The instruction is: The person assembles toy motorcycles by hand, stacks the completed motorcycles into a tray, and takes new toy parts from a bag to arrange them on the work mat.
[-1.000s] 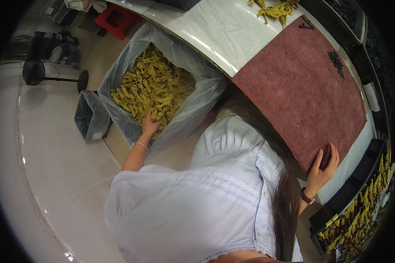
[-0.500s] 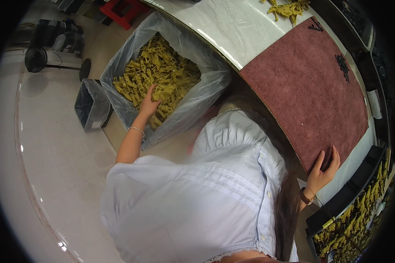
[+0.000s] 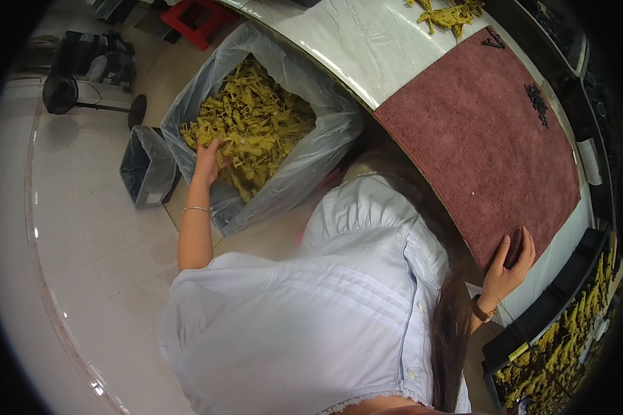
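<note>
My left hand [image 3: 209,162] reaches into a bin lined with a clear plastic bag [image 3: 339,123]. Its thumb and fingers are apart at the left edge of a heap of mustard-yellow plastic parts [image 3: 259,114], touching the pieces there. Some fingertips are hidden among the parts, and I see nothing lifted in them. On the near corner of a dark red mat [image 3: 471,138] rests my right hand [image 3: 507,275], fingers spread and holding nothing.
Small black pieces [image 3: 536,105] lie on the mat's far side. More yellow parts [image 3: 451,15] sit on the white tabletop [image 3: 356,41]. A black tray [image 3: 543,308] of yellow parts stands at right. Left are a smaller lined bin [image 3: 147,169], a fan [image 3: 61,95] and a red stool [image 3: 197,24].
My left hand has moved left and slightly nearer, from the heap's middle-left to its left edge. My right hand stays on the mat.
</note>
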